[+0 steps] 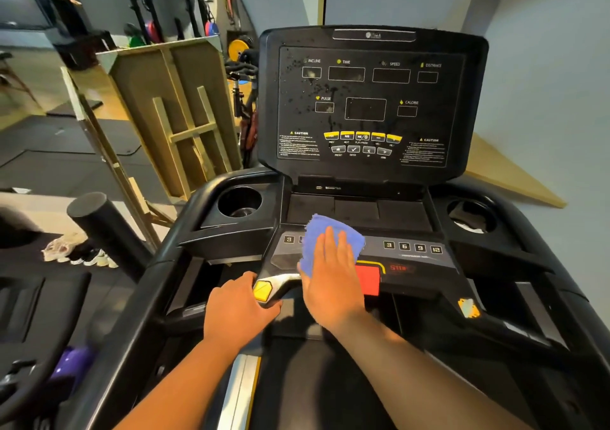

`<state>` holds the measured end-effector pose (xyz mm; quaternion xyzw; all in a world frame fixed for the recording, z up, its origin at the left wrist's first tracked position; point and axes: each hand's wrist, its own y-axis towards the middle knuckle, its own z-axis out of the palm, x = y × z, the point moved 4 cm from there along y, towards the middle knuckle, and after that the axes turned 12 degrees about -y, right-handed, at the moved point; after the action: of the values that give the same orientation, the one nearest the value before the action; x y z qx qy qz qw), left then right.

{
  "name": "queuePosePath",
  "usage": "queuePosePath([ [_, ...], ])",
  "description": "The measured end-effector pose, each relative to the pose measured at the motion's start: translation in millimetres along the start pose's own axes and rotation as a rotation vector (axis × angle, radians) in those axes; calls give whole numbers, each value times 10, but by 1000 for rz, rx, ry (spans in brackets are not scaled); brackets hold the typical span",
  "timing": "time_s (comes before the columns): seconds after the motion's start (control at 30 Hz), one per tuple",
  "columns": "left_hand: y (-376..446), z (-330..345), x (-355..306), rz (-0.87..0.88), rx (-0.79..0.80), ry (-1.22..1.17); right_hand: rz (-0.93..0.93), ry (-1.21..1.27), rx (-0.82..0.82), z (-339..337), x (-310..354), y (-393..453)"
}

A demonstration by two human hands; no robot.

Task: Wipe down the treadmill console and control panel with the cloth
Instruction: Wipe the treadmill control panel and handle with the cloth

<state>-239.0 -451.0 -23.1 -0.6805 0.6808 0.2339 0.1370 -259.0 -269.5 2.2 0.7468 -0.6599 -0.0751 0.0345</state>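
Head view: right hand [333, 274] lies flat, fingers straight, pressing blue cloth [325, 236] onto control panel [412, 254], left of centre. Cloth covers part of left number-key row and touches red stop button [368, 279]. Left hand [239, 309] grips left handlebar end, fingers curled round it just by yellow pad [262, 291].

Risks, as I judge them: palm sits right beside the stop button and over keys, so a firm stroke could trigger a key press if the machine is powered; displays look dark, so power state unclear. Upright console [373, 99] shows spots and streaks on its left half; a hasty pass could smear them or miss them. Cloth is only pressed, not gripped, so it could slide out from under the palm.

Counts: one cloth, two hands, two cup holders [239, 201], four number keys visible on right, two seen on left with the rest hidden, seven display windows.
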Motion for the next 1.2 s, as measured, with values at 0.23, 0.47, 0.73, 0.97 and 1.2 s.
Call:
queuePosePath([
  [0.23,10,17,23,10,1,-3,-388,25,7,159,-128,-183],
  [0.47,27,6,28,2,3,-23,24,39,-20,137,-55,-16],
  [0.73,39,9,52,16,7,-11,-270,-107,-34,262,-117,-203],
  [0.97,42,-8,52,4,44,-23,362,96,46,255,-1299,-427],
  [1.2,41,-8,52,-4,38,-22,754,52,38,63,-1511,-502],
])
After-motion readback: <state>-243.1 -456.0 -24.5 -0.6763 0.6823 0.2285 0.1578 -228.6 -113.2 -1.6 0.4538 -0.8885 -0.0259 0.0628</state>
